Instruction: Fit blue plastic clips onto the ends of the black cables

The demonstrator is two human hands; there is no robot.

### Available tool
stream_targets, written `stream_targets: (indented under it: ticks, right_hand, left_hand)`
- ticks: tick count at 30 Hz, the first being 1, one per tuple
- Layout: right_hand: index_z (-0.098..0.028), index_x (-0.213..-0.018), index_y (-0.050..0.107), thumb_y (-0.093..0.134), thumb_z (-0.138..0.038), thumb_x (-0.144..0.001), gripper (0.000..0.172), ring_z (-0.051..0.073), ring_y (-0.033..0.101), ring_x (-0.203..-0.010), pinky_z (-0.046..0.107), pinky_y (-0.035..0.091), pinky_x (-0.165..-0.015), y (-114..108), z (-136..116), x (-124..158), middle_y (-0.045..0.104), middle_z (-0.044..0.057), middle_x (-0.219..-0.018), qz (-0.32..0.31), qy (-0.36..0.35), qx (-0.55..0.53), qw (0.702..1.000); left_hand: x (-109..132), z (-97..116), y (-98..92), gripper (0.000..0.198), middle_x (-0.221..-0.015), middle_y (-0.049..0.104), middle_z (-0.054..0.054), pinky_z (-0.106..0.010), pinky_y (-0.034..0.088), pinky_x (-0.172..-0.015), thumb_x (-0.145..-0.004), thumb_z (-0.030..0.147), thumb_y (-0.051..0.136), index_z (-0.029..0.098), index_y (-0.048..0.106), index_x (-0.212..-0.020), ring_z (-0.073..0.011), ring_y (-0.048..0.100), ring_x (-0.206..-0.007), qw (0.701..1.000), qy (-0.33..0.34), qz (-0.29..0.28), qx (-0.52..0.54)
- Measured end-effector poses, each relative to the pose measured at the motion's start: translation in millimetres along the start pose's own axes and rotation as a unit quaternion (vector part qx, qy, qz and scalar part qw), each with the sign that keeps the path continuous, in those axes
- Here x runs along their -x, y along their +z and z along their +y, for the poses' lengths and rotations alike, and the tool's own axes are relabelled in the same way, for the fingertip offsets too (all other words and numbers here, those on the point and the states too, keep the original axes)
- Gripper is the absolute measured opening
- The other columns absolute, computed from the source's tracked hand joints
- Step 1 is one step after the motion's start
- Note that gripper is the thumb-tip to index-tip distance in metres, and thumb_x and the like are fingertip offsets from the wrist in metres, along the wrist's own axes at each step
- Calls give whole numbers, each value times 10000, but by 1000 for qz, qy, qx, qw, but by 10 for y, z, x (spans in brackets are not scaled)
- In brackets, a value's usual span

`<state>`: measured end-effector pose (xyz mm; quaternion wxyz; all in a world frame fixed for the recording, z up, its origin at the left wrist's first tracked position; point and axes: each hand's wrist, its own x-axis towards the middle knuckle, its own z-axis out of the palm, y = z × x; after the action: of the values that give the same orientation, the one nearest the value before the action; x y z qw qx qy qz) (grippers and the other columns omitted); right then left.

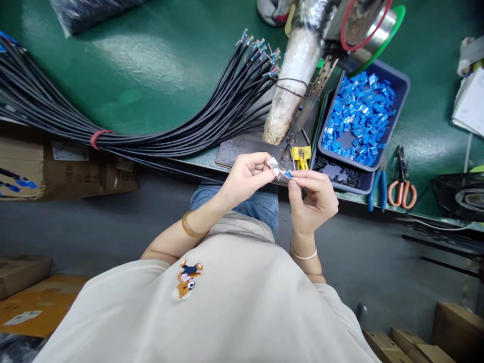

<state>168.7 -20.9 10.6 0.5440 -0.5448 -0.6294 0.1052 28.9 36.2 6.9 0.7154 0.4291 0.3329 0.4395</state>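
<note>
Over the bench's front edge, my left hand (247, 179) is closed in a pinch on a small white piece (273, 164) with thin strands showing at its end; its exact kind is too small to tell. My right hand (314, 197) pinches a small blue connector (288, 174), close against the white piece. Whether the two pieces are joined I cannot make out. Just behind my fingers stands a yellow fixture (301, 155). A thick white-wrapped tube (289, 93) slants down above the dark work plate (238, 151).
A bundle of black cables (181, 141), stripped at one end, curves along the bench. A grey bin (401, 83) holds many blue pieces, with black parts in a tray below. Blue-handled pliers (382, 186) and orange-handled cutters (403, 191) lie at right. Cardboard boxes (75, 166) stand left.
</note>
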Motion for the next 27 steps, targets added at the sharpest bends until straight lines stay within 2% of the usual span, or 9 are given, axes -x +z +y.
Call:
stream_targets:
  ticks: [4, 8, 11, 13, 18, 23, 27]
  right_hand:
    - [-276, -854, 643, 641, -221, -860, 55, 172, 692, -855, 370, 614, -738, 5, -14, 24, 703, 9, -895, -18, 51, -36, 998]
    - [-263, -839, 651, 655, -209, -851, 56, 149, 685, -826, 331, 609, -720, 9, 4, 30, 682, 5, -904, -25, 129, -113, 985]
    - [-249, -819, 661, 674, -195, -837, 58, 134, 684, -810, 295, 606, -698, 4, 23, 22, 679, 4, -895, -40, 159, -124, 979]
    - [-245, -818, 665, 678, -196, -835, 53, 136, 686, -813, 294, 611, -697, 2, 26, 17, 678, 6, -884, -41, 156, -103, 982]
    - [-246, -881, 614, 617, -227, -885, 20, 163, 712, -879, 346, 622, -757, 15, 19, 32, 696, 26, -950, 6, 115, -31, 993]
    - [-245, -865, 583, 605, -207, -882, 47, 184, 714, -953, 368, 612, -804, 38, 47, 54, 720, 41, -1008, -39, 88, -23, 995]
    - [-251, -822, 576, 618, -158, -849, 106, 181, 710, -941, 394, 606, -841, 53, 79, 55, 729, 31, -1019, -44, 36, -2, 998]
  left_hand:
    - [4, -12, -18, 143, -542, 505, 62, -147, 341, -475, -720, 165, 683, 136, 560, -654, -17, 402, -467, 1000, 5, -5, -4]
    - [10, -35, -28, 136, -535, 497, 63, -140, 323, -460, -724, 146, 665, 136, 545, -661, -18, 407, -467, 1000, 14, -5, -9]
    - [22, -60, -28, 128, -548, 496, 60, -138, 317, -461, -717, 147, 673, 135, 552, -676, -19, 406, -476, 1000, 14, 3, -23]
    - [29, -71, -27, 120, -574, 519, 48, -141, 338, -481, -717, 158, 680, 134, 566, -688, -25, 428, -499, 999, 17, 9, -33]
    - [27, -66, -29, 114, -594, 527, 38, -147, 354, -501, -708, 172, 688, 132, 585, -679, -32, 439, -524, 999, 19, 21, -42]
    - [14, -64, -40, 111, -624, 542, 12, -165, 357, -518, -749, 192, 660, 123, 608, -680, -50, 458, -566, 998, 11, 21, -65]
    - [-6, -67, -31, 136, -613, 526, 20, -166, 343, -506, -741, 190, 668, 127, 581, -659, -41, 429, -542, 998, 25, 33, -57]
